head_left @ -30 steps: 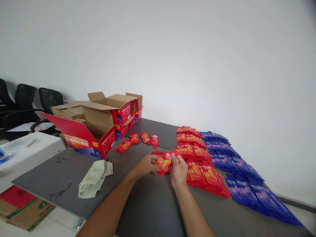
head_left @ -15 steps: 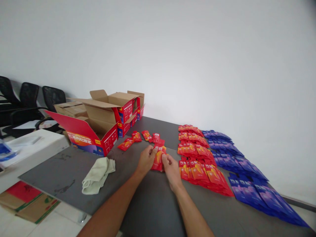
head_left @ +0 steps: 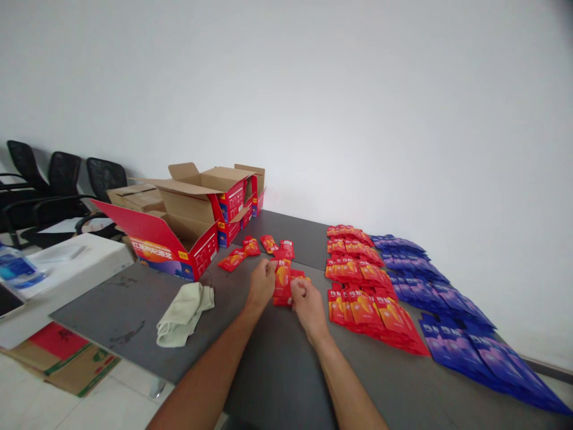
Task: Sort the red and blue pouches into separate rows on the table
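Observation:
Several red pouches (head_left: 282, 278) lie overlapping on the dark table between my hands. My left hand (head_left: 261, 285) has curled fingers at the left edge of these pouches; whether it grips one is too small to tell. Fingers bent in a pinch, my right hand (head_left: 308, 306) is at their right side, and what it holds, if anything, is hidden. Just beyond lie a few loose red pouches (head_left: 233, 259). Rows of red pouches (head_left: 358, 307) are to the right of my right hand, with rows of blue-purple pouches (head_left: 452, 346) beside them.
Open red cartons (head_left: 206, 254) stand at the back left of the table (head_left: 264, 370). A pale cloth (head_left: 183, 313) lies left of my left forearm. Further left are a white surface (head_left: 76, 280) with a plastic bottle (head_left: 18, 269), and black chairs (head_left: 105, 176).
The view has shifted slightly. My hands have moved a little apart over the central pouches, which now look more spread, with one showing further right beneath the others.

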The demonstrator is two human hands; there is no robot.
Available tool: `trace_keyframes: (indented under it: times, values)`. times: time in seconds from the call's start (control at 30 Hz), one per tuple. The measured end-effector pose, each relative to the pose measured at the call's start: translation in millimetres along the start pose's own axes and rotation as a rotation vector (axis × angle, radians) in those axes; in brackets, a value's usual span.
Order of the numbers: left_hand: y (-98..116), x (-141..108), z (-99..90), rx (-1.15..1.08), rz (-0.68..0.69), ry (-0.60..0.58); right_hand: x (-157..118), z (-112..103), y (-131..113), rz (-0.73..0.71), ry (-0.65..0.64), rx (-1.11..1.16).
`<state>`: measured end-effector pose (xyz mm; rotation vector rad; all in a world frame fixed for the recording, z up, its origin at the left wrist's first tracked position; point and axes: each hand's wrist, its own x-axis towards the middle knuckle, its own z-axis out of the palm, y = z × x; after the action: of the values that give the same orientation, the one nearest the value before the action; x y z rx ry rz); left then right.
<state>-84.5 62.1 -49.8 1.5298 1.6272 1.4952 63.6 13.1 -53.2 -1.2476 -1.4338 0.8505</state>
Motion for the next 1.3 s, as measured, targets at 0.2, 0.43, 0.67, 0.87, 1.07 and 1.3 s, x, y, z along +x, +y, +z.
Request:
trace_keyframes:
  times: [0.2, 0.43, 0.67, 0.87, 1.07, 1.3]
  values:
    - [-30, 12, -2.5, 0.006, -0.263, -0.204, 7, -22, 28, -0.244, 0.091, -0.539]
    - [-30, 5, 2.5, 0.588, -0.148, -0.242, -8, -5, 43, -0.255, -0.187, -0.791]
    - [-22, -6, 8.7, 0.85, -0.001, -0.196, -12, -1, 38, -0.246, -0.206, -0.846]
    - [-24, -5, 14.5, 0.77, 0.21, -0.21, -13, 0, 30, -0.208, -0.215, -0.894]
    - [-33, -8, 21.0, 0.686, 0.292, -0.593, -12, -1, 31, -0.151, -0.28, -0.924]
    - [-36, -5, 18.1, 0.674, 0.305, -0.772, -11, 0, 35, -0.085, -0.346, -0.929]
